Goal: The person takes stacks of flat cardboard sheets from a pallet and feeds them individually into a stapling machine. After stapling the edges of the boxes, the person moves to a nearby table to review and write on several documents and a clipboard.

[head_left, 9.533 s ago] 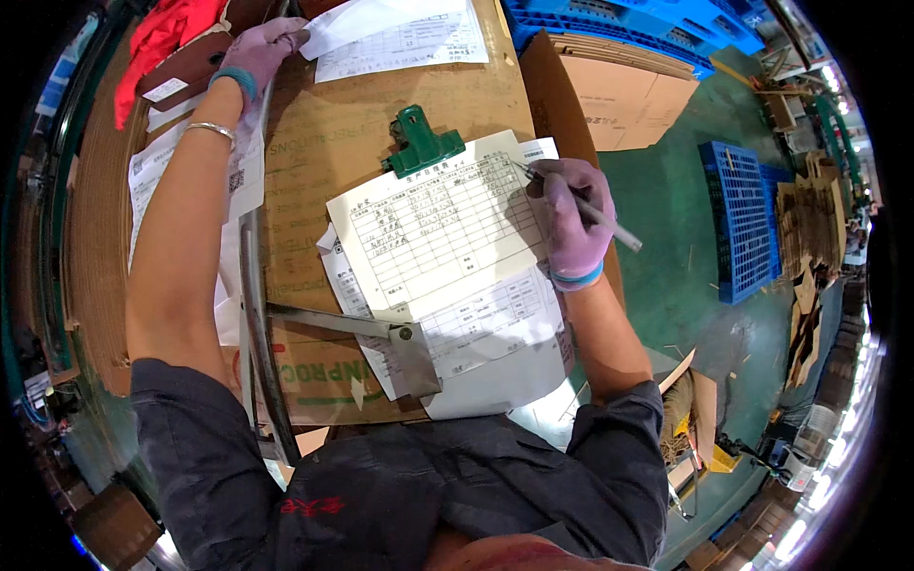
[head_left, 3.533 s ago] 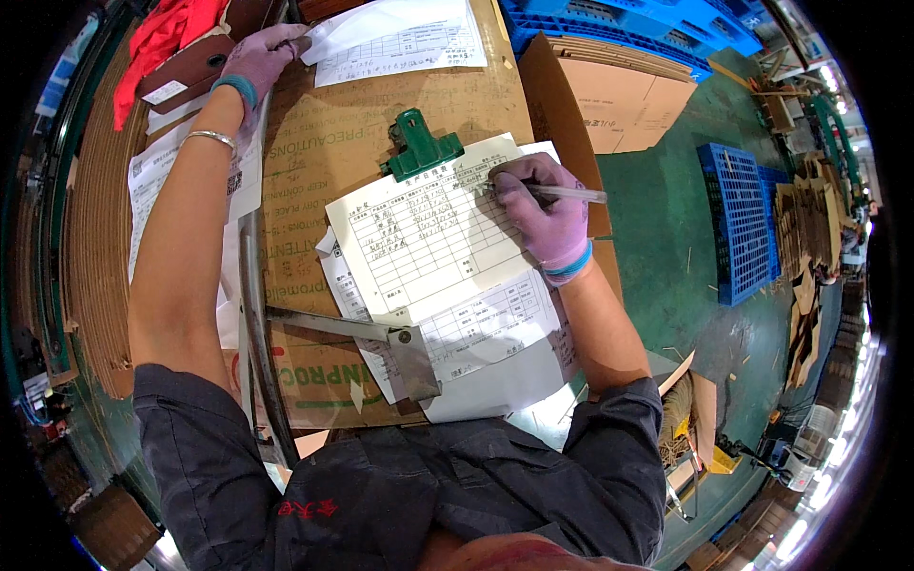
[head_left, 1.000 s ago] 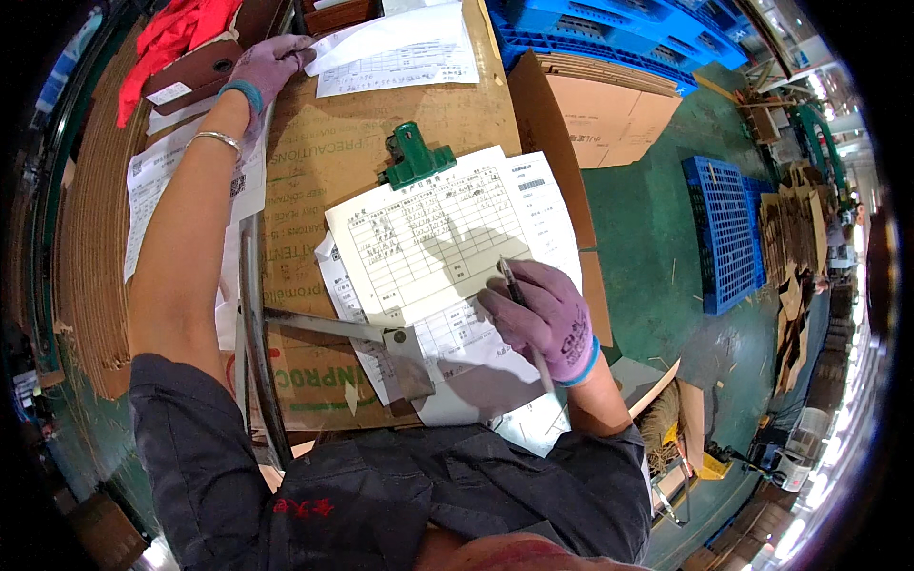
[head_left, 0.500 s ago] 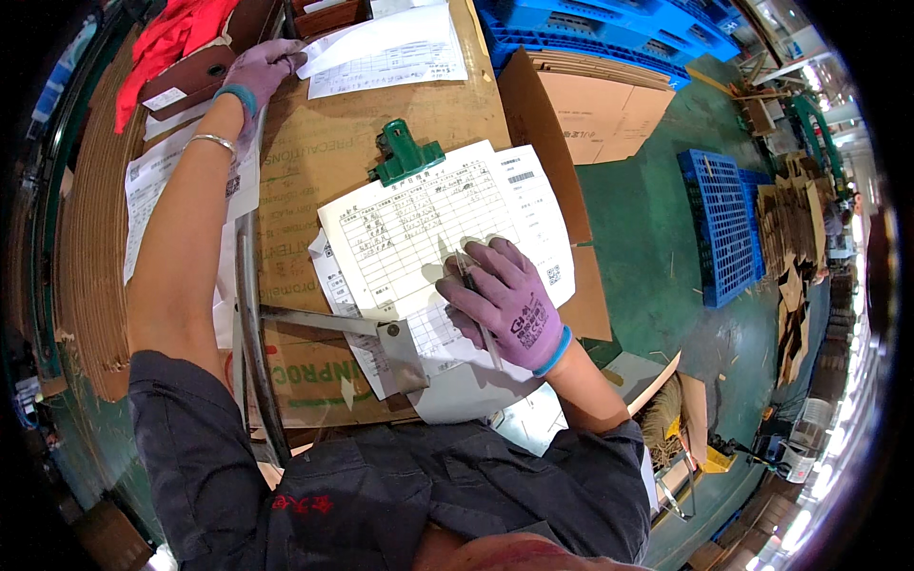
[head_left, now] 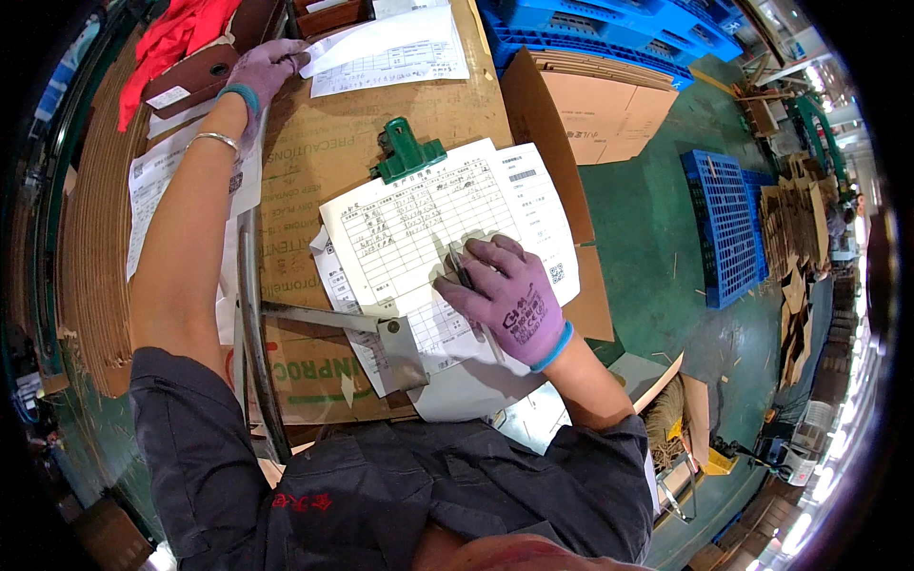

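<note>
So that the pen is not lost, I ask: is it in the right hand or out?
In: the gloved right hand holds the pen, whose dark front juts over the cream form. Tip contact: cannot tell.

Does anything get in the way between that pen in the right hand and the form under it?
Nothing visible does. The right hand holds the pen over the form; the green clip sits at the form's top edge, the metal plate to the hand's left.

Two gloved hands at upper left and centre, one pen at centre, one green clip above centre, one silver bracelet at upper left, one red cloth at upper left.
</note>
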Motion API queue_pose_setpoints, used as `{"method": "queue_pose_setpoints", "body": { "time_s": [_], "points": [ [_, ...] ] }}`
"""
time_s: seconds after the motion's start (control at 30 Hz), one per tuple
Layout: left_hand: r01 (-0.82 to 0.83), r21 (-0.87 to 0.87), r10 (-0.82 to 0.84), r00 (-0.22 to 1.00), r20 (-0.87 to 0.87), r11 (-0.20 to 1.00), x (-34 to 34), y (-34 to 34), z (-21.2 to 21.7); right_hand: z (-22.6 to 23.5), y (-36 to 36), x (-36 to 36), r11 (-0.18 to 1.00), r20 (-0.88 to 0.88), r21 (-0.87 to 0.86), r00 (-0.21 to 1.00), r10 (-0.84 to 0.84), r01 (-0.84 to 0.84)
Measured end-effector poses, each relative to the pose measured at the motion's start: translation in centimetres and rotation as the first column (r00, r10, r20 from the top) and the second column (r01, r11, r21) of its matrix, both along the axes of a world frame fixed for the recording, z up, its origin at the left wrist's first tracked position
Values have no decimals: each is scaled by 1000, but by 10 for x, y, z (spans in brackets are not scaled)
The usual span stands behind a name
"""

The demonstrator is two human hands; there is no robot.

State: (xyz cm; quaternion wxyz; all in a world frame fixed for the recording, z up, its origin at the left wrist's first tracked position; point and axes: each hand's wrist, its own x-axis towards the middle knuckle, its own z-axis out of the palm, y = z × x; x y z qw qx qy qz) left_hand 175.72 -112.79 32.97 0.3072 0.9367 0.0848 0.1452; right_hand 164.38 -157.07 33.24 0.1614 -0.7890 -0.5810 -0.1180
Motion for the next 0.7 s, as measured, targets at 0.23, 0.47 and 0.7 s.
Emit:
{"method": "queue_pose_setpoints", "body": {
  "time_s": [0.23,0.47,0.7],
  "points": [
    [24,28,-24,1000,0,999,2,2,-1,-2,4,9,997,-69,-66,996,-55,51],
    [28,14,-28,1000,8,1000,-1,-2,1,-5,7,15,997,-103,-34,992,-74,71],
    [12,4,-12,1000,-18,1000,-5,-4,-4,-10,17,17,992,-119,24,986,-118,122]
  ]
}}
